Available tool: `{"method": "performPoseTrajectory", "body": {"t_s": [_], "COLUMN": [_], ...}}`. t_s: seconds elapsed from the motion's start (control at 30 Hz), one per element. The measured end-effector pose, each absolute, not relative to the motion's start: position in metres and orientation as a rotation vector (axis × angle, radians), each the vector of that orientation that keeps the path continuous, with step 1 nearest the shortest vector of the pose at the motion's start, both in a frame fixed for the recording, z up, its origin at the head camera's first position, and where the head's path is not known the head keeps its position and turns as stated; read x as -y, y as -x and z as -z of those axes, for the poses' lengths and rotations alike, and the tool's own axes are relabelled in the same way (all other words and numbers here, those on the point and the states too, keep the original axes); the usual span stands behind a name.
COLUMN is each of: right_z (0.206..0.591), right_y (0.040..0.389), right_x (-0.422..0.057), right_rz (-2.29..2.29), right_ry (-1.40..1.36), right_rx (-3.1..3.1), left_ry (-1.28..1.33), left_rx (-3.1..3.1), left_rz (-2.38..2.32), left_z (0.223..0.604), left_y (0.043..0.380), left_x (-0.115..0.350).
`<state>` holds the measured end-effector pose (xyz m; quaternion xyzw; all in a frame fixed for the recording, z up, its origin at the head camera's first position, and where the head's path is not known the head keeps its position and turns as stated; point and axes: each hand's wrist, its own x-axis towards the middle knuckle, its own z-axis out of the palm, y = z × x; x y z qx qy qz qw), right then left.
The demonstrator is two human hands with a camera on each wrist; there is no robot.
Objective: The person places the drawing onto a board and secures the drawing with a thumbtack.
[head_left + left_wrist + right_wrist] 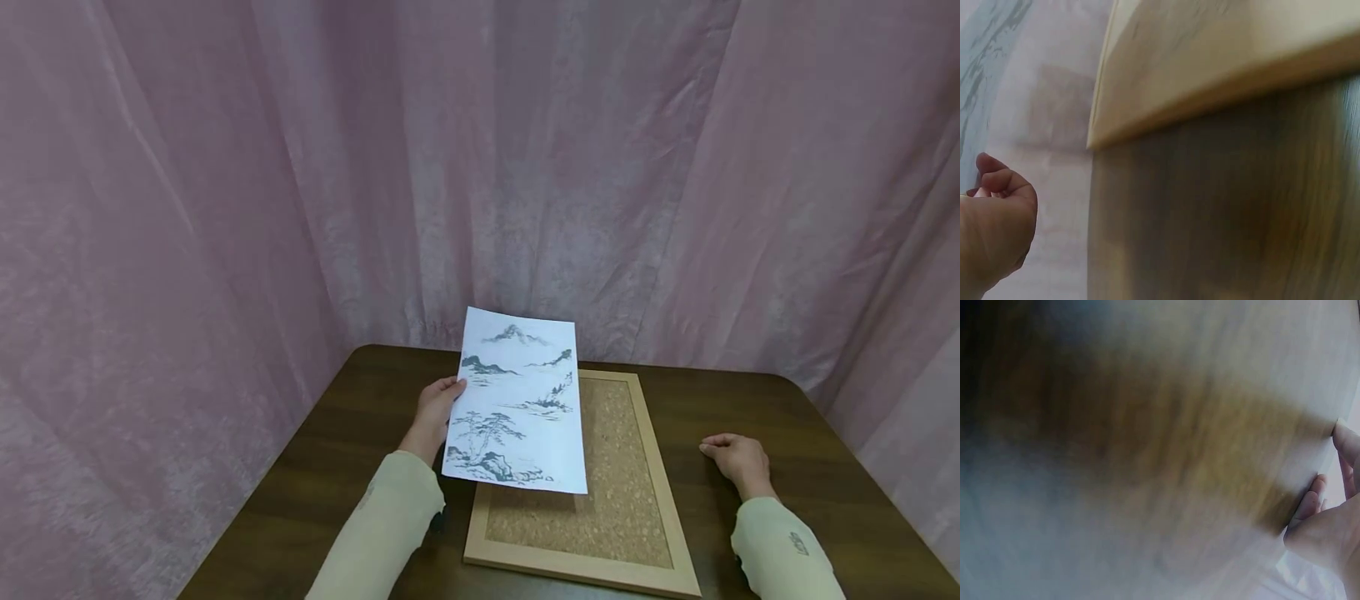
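Note:
My left hand [437, 410] pinches the left edge of a white sheet of paper [525, 442] printed with an ink landscape of mountains and trees. In the head view the sheet is tilted above a wood-framed cork board [622, 475] and covers its upper left part. Part of the sheet [979, 75] also shows beside the left hand [1004, 219] in the left wrist view. To the right of the board, my right hand [738, 461] is at the table, fingers loosely bent, with nothing visible in it. The right wrist view shows its thumb and fingers apart.
A dark brown wooden table [300, 500] with rounded far corners carries the board. Pink curtains [555, 167] hang behind the table and along its sides. The board's wooden frame [1210, 94] appears blurred in the left wrist view.

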<state>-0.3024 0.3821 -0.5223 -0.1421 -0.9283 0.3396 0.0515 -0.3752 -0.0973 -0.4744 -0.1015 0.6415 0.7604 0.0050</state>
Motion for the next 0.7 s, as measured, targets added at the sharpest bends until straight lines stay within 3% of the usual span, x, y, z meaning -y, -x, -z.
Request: {"method": "performPoseTrajectory", "body": {"t_s": [0.33,0.7], "right_z": [0.519,0.522], "right_y": [0.301,0.303], "right_x": [-0.380,-0.384], "right_rz": [-1.016,-1.015], "right_ry": [0.427,0.391], "right_rx": [2.832,2.818], "left_ry": [0.294,0.185], "left_rx": [-2.073,-2.379], "left_rz": [-2.336,-2.065], "left_z": [0.498,0.516], "left_y": [0.357,0.340], "left_x": [0.031,0.012]}}
